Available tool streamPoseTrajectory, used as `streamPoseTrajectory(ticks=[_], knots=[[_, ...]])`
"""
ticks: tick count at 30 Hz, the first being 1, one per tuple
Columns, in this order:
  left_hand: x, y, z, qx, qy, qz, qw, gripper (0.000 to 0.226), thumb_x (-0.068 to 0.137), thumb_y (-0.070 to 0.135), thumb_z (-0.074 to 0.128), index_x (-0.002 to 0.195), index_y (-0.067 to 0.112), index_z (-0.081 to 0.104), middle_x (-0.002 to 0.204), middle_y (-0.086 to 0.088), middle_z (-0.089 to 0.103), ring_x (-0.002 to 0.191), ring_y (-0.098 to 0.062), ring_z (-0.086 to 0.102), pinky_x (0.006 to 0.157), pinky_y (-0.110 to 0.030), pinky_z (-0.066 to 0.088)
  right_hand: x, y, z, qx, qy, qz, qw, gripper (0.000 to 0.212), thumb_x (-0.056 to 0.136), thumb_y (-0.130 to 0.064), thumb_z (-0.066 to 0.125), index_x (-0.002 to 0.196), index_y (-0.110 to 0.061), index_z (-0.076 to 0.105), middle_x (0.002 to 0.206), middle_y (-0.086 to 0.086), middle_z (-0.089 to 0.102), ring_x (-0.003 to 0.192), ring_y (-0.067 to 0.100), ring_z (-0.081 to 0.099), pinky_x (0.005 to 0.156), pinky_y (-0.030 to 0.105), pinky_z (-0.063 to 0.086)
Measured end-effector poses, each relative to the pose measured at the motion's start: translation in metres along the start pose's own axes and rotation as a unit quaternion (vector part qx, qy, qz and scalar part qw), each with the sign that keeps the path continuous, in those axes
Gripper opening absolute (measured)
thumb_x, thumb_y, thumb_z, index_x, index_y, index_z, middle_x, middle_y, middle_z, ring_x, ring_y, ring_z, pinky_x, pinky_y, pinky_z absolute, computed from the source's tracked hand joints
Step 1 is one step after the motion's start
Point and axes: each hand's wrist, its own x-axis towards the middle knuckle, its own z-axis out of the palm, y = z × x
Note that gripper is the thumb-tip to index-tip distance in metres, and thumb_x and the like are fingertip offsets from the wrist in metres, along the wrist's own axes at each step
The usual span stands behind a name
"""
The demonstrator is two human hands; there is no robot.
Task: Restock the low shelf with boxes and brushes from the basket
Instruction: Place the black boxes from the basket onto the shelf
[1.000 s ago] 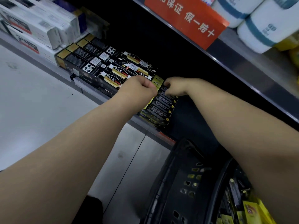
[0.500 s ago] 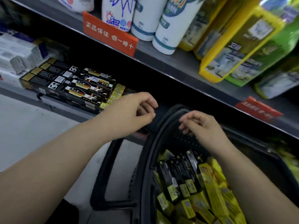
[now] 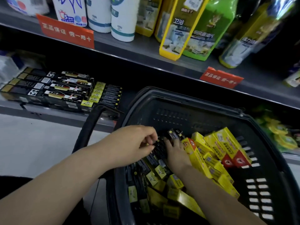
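Both hands are down inside the basket [image 3: 186, 101]. Left hand [image 3: 138, 143] in its left half, fingers and thumb curled, pinching a black box [image 3: 159, 147] in the pile. Right hand [image 3: 176, 154] mid-basket, fingers straight and together, flat on the same pile, touching the yellow boxes [image 3: 227, 143] in the right half. Low shelf [image 3: 53, 113] behind-left of the basket, carrying rowed shelved boxes [image 3: 65, 88].

The light is dim and uneven. The floor [image 3: 35, 143] at left is pale and washed out, while the gap under the upper shelf [image 3: 146, 53] sinks into near black. Bottles [image 3: 211, 21] along the top edge are motion-blurred and bowed by wide-angle distortion. The basket [image 3: 178, 114] is murky inside, but its yellow boxes [image 3: 227, 143] stay fairly sharp.
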Motion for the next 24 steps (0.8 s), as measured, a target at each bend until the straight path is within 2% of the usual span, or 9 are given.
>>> streamPoseTrajectory(ticks=[4, 7, 9, 11, 14, 17, 20, 22, 24], knots=[[-0.007, 0.006, 0.012, -0.011, 0.0, -0.039, 0.999, 0.022, 0.092, 0.032, 0.052, 0.114, 0.035, 0.053, 0.098, 0.023, 0.057, 0.093, 0.006, 0.053, 0.072, -0.007, 0.04, -0.008, 0.002, -0.009, 0.041, 0.003, -0.027, 0.999, 0.077, 0.086, -0.003, 0.055, 0.147, -0.024, 0.014, 0.139, 0.016, 0.035, 0.127, 0.035, 0.039, 0.1, 0.039, 0.041], [-0.006, 0.008, 0.015, -0.055, 0.031, -0.082, 0.995, 0.025, 0.094, 0.026, 0.049, 0.118, 0.033, 0.053, 0.1, 0.022, 0.06, 0.093, 0.011, 0.053, 0.071, -0.001, 0.039, -0.017, 0.007, -0.035, 0.228, 0.007, -0.018, 0.973, 0.072, 0.081, -0.011, 0.068, 0.14, -0.026, 0.03, 0.126, 0.008, 0.05, 0.112, 0.029, 0.055, 0.09, 0.034, 0.048], [-0.002, 0.012, 0.013, -0.083, 0.039, -0.104, 0.99, 0.034, 0.095, 0.027, 0.047, 0.129, 0.03, 0.048, 0.11, 0.021, 0.059, 0.094, 0.011, 0.052, 0.068, 0.002, 0.037, -0.027, 0.007, -0.053, 0.447, -0.022, -0.012, 0.894, 0.068, 0.078, -0.013, 0.073, 0.136, -0.024, 0.039, 0.109, -0.002, 0.059, 0.099, 0.02, 0.062, 0.082, 0.027, 0.051], [0.007, 0.018, 0.013, -0.116, 0.043, -0.133, 0.983, 0.048, 0.096, 0.033, 0.045, 0.142, 0.022, 0.036, 0.127, 0.014, 0.054, 0.1, 0.006, 0.051, 0.072, 0.0, 0.034, -0.042, 0.002, -0.066, 0.626, -0.057, -0.027, 0.777, 0.059, 0.077, -0.012, 0.075, 0.127, -0.023, 0.048, 0.1, 0.001, 0.067, 0.094, 0.02, 0.066, 0.088, 0.031, 0.052], [0.021, 0.029, 0.022, -0.247, 0.033, -0.23, 0.941, 0.062, 0.094, 0.051, 0.041, 0.143, 0.014, 0.033, 0.118, 0.008, 0.052, 0.11, -0.01, 0.049, 0.088, -0.02, 0.039, -0.055, -0.009, -0.071, 0.732, -0.06, -0.053, 0.677, 0.038, 0.079, -0.011, 0.073, 0.111, -0.022, 0.057, 0.092, 0.001, 0.071, 0.092, 0.022, 0.069, 0.09, 0.039, 0.052], [0.026, 0.031, 0.037, -0.403, 0.074, -0.314, 0.857, 0.053, 0.095, 0.045, 0.045, 0.136, 0.012, 0.041, 0.125, -0.005, 0.055, 0.109, -0.018, 0.051, 0.096, -0.032, 0.039, -0.06, -0.017, -0.072, 0.72, -0.04, -0.105, 0.684, 0.02, 0.088, -0.017, 0.063, 0.104, -0.029, 0.065, 0.101, -0.008, 0.071, 0.097, 0.01, 0.067, 0.078, 0.024, 0.052], [0.03, 0.022, 0.037, -0.401, 0.131, -0.333, 0.843, 0.054, 0.095, 0.037, 0.05, 0.141, 0.013, 0.035, 0.14, -0.009, 0.047, 0.116, -0.021, 0.049, 0.102, -0.036, 0.038, -0.056, -0.012, -0.071, 0.723, -0.054, -0.115, 0.679, 0.024, 0.097, -0.023, 0.047, 0.097, -0.028, 0.071, 0.1, -0.011, 0.07, 0.096, 0.007, 0.065, 0.077, 0.021, 0.053], [0.033, 0.018, 0.032, -0.399, 0.135, -0.292, 0.859, 0.05, 0.093, 0.036, 0.054, 0.136, 0.015, 0.04, 0.129, -0.007, 0.057, 0.114, -0.022, 0.054, 0.103, -0.042, 0.041, -0.049, -0.01, -0.061, 0.666, -0.05, -0.078, 0.74, 0.023, 0.098, -0.018, 0.045, 0.094, -0.024, 0.067, 0.09, -0.005, 0.067, 0.085, 0.013, 0.064, 0.074, 0.025, 0.053], [0.034, 0.017, 0.023, -0.404, 0.142, -0.253, 0.867, 0.047, 0.09, 0.034, 0.059, 0.13, 0.015, 0.046, 0.113, -0.002, 0.064, 0.106, -0.018, 0.06, 0.098, -0.039, 0.043, -0.041, -0.015, -0.045, 0.513, -0.078, -0.065, 0.852, 0.012, 0.095, -0.018, 0.05, 0.103, -0.018, 0.06, 0.093, -0.002, 0.062, 0.087, 0.017, 0.059, 0.08, 0.033, 0.049]])
